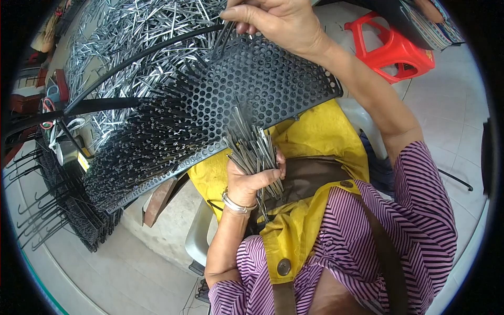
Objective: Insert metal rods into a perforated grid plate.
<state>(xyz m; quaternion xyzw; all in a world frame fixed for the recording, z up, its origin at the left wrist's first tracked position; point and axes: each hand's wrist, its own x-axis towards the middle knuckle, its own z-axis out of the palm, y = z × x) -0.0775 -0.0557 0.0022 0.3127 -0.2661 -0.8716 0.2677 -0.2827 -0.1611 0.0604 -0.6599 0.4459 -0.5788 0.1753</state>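
Observation:
My left hand [248, 185], with a bracelet at the wrist, is closed around a bundle of thin grey metal rods [251, 148], their ends fanning out above the fist. Over the far edge of a black perforated rack [247, 84], the fingers of my right hand [281, 23] are pinched on thin dark metal rods [224, 39]. How many it holds is hard to make out. Dark rods [152, 126] stand packed close together in the rack's left part. Bare round holes show in its right part, and its near edge slopes across my lap.
A large heap of shiny metal strips [142, 37] lies beyond the rack. A black curved bar [142, 50] crosses over it. At far left are red-handled scissors [47, 111] and a rack of hooked wires [44, 210]. A red plastic stool [391, 47] stands at upper right.

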